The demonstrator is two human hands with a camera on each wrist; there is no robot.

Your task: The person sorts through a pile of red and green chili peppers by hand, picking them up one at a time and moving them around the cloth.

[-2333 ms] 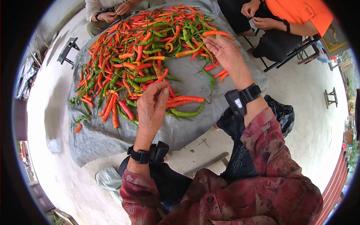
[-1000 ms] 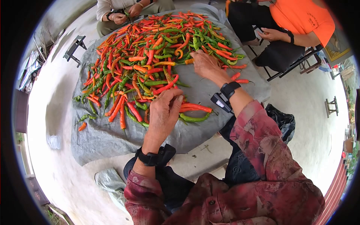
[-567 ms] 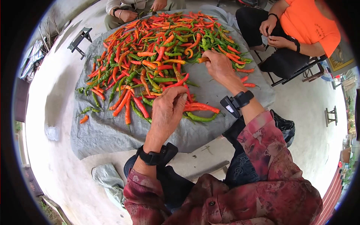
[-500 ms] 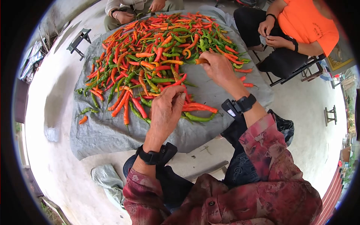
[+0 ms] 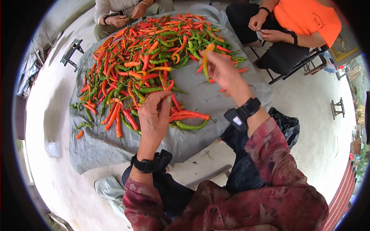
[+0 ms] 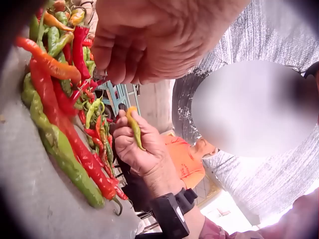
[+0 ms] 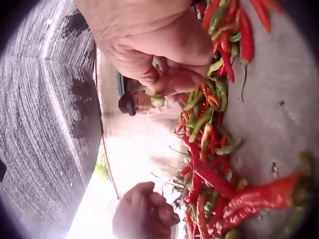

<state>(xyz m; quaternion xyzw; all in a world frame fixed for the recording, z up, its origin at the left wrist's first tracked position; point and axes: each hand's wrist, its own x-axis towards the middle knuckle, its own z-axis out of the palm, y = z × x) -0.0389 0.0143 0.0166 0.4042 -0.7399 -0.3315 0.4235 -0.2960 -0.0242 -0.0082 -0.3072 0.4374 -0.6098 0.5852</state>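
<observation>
My right hand (image 5: 222, 73) holds up a yellow-green chili pepper (image 5: 205, 65) above the right part of the cloth. In the left wrist view, that chili pepper (image 6: 134, 127) stands between thumb and fingers, its yellow end upward; only a small end of it shows in the right wrist view. My left hand (image 5: 153, 114) hovers over the near edge of the chili pile (image 5: 142, 57), fingers curled and thumb close to the forefinger, with nothing visible in them. Close beside it lie red chilies (image 5: 189, 114) and a long green chili (image 5: 190, 126).
The chilies lie on a grey cloth (image 5: 111, 150). A person in a light top (image 5: 111, 5) sits across, and one in an orange shirt (image 5: 308, 19) sits at right, both with hands together. Small stools (image 5: 71, 54) stand on the floor; a black bag (image 5: 285, 125) is beside my leg.
My right hand reached from the far right into the pile's edge, took the yellow-green chili pepper and lifted it. My left hand has stayed nearly in place. The head view has shifted slightly.
</observation>
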